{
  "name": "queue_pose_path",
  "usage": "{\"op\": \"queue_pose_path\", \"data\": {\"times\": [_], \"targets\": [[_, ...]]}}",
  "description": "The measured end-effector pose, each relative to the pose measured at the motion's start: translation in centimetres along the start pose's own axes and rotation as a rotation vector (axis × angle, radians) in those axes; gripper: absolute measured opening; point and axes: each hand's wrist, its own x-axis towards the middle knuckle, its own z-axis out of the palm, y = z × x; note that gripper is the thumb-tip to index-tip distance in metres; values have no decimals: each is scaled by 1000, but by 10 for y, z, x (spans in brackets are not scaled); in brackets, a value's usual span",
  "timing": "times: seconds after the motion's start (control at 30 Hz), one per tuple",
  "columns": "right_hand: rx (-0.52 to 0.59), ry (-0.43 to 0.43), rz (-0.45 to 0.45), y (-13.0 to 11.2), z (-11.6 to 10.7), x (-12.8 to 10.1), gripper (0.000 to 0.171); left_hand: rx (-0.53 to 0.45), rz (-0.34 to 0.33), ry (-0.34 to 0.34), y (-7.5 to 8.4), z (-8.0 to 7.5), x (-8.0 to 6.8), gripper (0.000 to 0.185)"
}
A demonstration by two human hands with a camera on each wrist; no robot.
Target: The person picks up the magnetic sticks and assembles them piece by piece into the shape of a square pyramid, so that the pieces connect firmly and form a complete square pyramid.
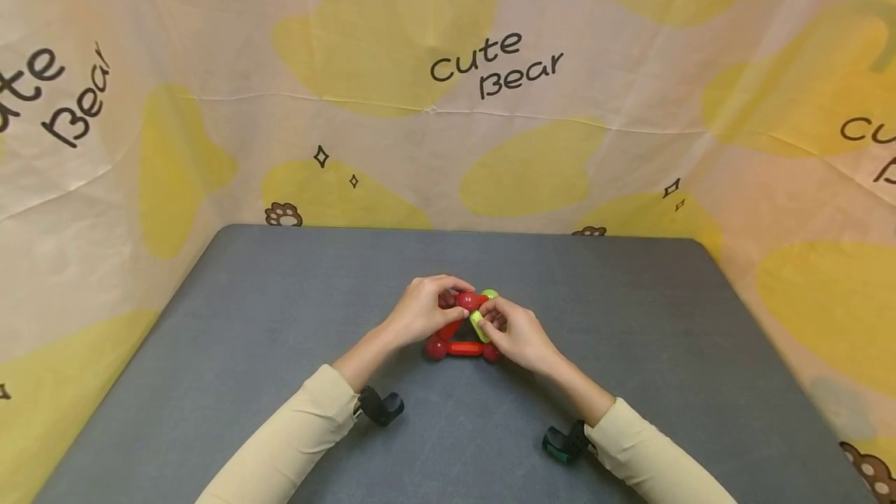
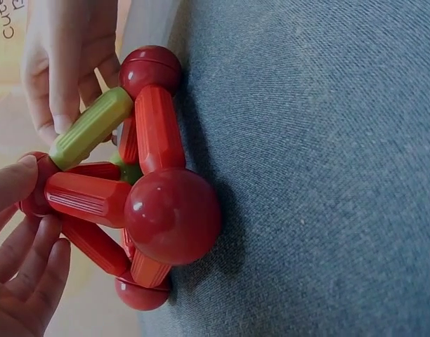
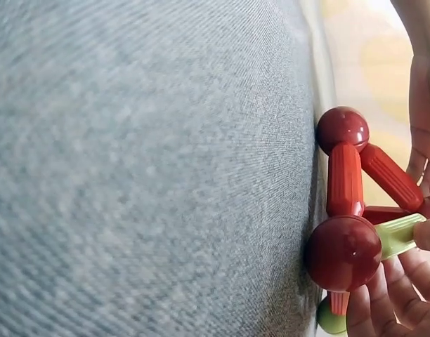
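**Desk:** What do the hands have at the centre of the grey tabletop [image 1: 280,309]?

**Photographer:** A small pyramid-shaped frame [image 1: 462,329] of red rods joined by red balls stands on the tabletop, its base flat on the cloth. The left hand [image 1: 420,311] curls its fingers [image 2: 22,253] round the top red ball [image 1: 467,301], thumb laid on it. The right hand [image 1: 514,337] pinches a lime-green rod [image 1: 479,323] that slants up to that same top ball.

**Desk:** And the base?

**Photographer:** A red rod [image 1: 463,348] lies along the near edge between two corner balls [image 1: 435,348]. The left wrist view shows the green rod [image 2: 90,126] crossing from the top ball toward another red ball [image 2: 150,69] at a far corner, and a large corner ball [image 2: 173,214] resting on the cloth.

**Desk:** Anything else?

**Photographer:** Cream sleeves [image 1: 308,418] on both arms, a dark wrist mount [image 1: 380,406] under each, and a yellow-patched backdrop [image 1: 490,68] printed "Cute Bear". A second green piece [image 3: 331,319] shows at the frame's foot in the right wrist view.
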Motion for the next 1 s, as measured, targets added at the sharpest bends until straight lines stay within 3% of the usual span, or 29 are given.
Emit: {"op": "queue_pose_path", "data": {"times": [0.27, 0.5, 0.73, 1.0], "targets": [[-6, 32, -15, 4, -3, -3, 17, 9, 24, 17, -5, 0, -6, 36], [-77, 1, 32, 13, -13, -14, 36, 31, -65, 66, -17, -5, -23, 36], [-137, -85, -24, 19, -15, -25, 55, 114, -137, -1, -27, -4, -45, 43], [-163, -130, -51, 19, -15, -28, 60, 159, -96, -29, -32, 3, -52, 55]]}}
